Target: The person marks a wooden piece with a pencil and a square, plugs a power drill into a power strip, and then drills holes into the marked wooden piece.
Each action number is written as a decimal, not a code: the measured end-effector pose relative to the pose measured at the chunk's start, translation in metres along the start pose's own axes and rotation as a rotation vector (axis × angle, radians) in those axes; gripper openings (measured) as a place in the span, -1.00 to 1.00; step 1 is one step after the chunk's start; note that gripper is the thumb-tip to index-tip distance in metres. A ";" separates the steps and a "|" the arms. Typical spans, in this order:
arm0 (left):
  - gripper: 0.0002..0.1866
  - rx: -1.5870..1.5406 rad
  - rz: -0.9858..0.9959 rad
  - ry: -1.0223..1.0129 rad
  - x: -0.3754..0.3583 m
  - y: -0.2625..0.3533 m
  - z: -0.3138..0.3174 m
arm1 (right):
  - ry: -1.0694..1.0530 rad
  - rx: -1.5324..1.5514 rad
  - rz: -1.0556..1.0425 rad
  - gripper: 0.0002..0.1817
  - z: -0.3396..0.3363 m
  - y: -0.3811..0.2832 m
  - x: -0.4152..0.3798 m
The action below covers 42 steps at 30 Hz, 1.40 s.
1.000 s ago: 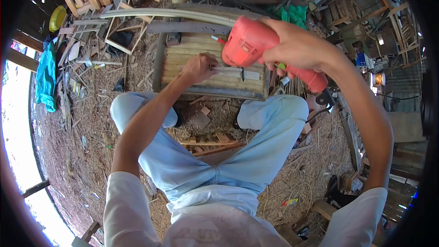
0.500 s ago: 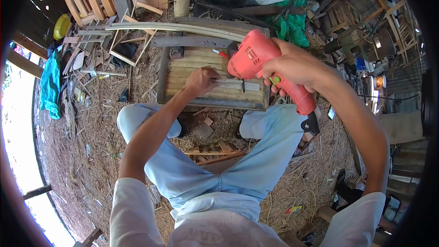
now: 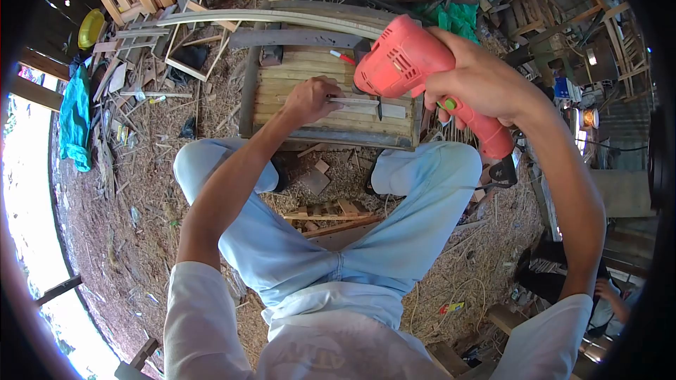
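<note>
My right hand (image 3: 479, 84) is wrapped round the handle of a red power drill (image 3: 405, 60); its green button shows by my fingers, and its nose points down over the slatted wooden work board (image 3: 282, 81). Low over the board, my left hand (image 3: 310, 100) has its fingers closed on the left end of a thin pale strip (image 3: 358, 102). A small dark piece (image 3: 380, 108) crosses the strip near a paler flat part at its right. Just left of the drill's nose lies a red and white marker (image 3: 343, 57).
Long curved wood strips (image 3: 267, 17) lie across the board's far side. A dark block (image 3: 271, 55) sits at its left corner. Wooden frames (image 3: 190, 63) and scraps litter the shavings-covered floor at left. Another person's arm (image 3: 614, 300) shows at lower right.
The drill and my right hand have moved slightly right, with the drill's rear end turned outward. The view has shifted a little, and another person's arm now shows at lower right.
</note>
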<state>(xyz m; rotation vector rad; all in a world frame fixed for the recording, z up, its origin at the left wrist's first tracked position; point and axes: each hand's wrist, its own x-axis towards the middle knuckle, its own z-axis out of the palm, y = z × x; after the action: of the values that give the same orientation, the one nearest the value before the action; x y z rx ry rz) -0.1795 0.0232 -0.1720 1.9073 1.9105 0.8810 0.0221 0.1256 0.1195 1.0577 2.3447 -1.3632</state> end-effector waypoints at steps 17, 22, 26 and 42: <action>-0.77 -0.016 -0.025 -0.032 0.002 0.005 -0.005 | -0.051 -0.031 0.013 -0.19 -0.003 0.002 0.008; -0.78 -0.025 -0.033 -0.029 0.002 0.003 -0.004 | -0.050 -0.018 0.011 -0.18 -0.002 0.005 0.010; -0.79 -0.012 -0.032 -0.017 0.002 0.003 -0.004 | -0.048 -0.022 0.022 -0.16 -0.002 0.005 0.012; -0.78 0.002 -0.017 0.004 0.002 0.005 -0.004 | -0.073 -0.018 0.008 -0.19 -0.004 0.005 0.013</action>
<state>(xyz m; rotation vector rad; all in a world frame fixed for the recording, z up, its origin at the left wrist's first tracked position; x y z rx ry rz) -0.1779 0.0239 -0.1650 1.8888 1.9272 0.8787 0.0171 0.1365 0.1116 0.9935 2.2939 -1.3525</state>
